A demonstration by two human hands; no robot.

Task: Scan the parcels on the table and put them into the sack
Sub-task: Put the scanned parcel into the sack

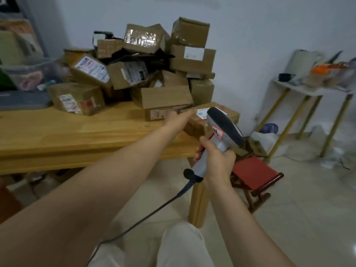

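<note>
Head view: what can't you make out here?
Labels on the parcels: head view, print blurred, too small to read.
Left hand: head view, fingertips blurred; grip on the corner parcel unclear.
Corner parcel: head view, partly behind the scanner in the right hand.
Cable: head view, cut off by the bottom edge.
Sack: nowhere in the head view.

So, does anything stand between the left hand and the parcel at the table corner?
Nothing visible does. The left hand is at the left end of the parcel. The right hand holds the scanner to the side, not between them.
</note>
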